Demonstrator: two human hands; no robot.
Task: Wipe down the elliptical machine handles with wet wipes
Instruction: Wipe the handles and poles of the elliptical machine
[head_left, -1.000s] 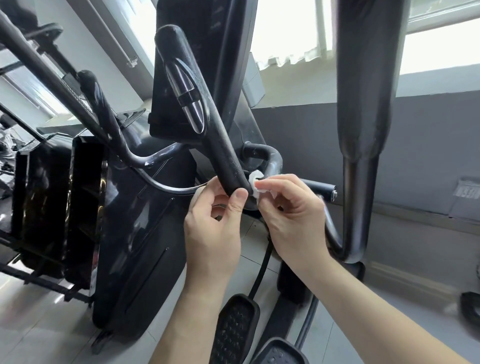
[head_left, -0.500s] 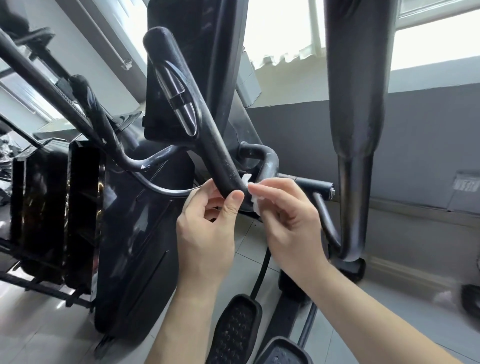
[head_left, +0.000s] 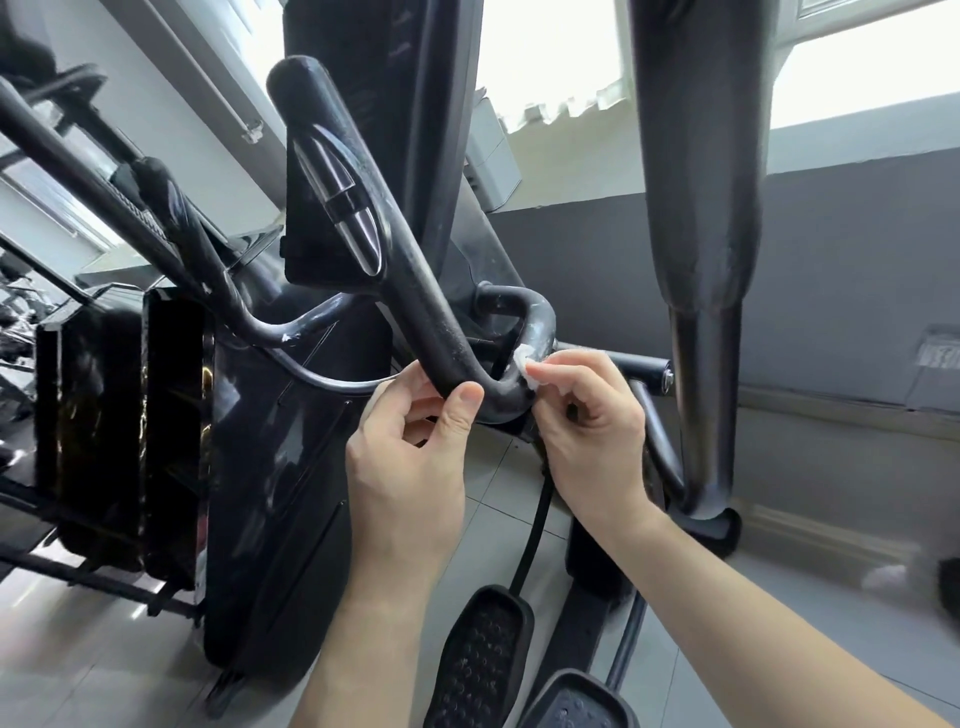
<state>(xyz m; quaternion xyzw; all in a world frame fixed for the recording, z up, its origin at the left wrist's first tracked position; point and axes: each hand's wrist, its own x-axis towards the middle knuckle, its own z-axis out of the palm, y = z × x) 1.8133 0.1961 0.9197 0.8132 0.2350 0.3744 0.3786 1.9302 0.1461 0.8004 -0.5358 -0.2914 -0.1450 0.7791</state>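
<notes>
A black fixed handle (head_left: 415, 291) with a silver pulse sensor rises from the elliptical's console post and bends at its lower end. My left hand (head_left: 410, 467) holds that bend, thumb in front and fingers behind the bar. My right hand (head_left: 592, 431) pinches a small white wet wipe (head_left: 524, 366) and presses it against the curved bar just right of the bend. Most of the wipe is hidden in my fingers. A thick black moving handle (head_left: 701, 208) stands at the right.
The elliptical's glossy black body (head_left: 249, 467) fills the left, with another handle bar (head_left: 171, 228) beyond it. Two black foot pedals (head_left: 483, 654) lie below my arms on the grey tiled floor. A grey wall (head_left: 857, 260) and bright windows are behind.
My right hand with the wipe has shifted slightly along the curved bar, with a bit more wipe showing than half a second ago. My left hand keeps its hold on the bend. The view has shifted a little.
</notes>
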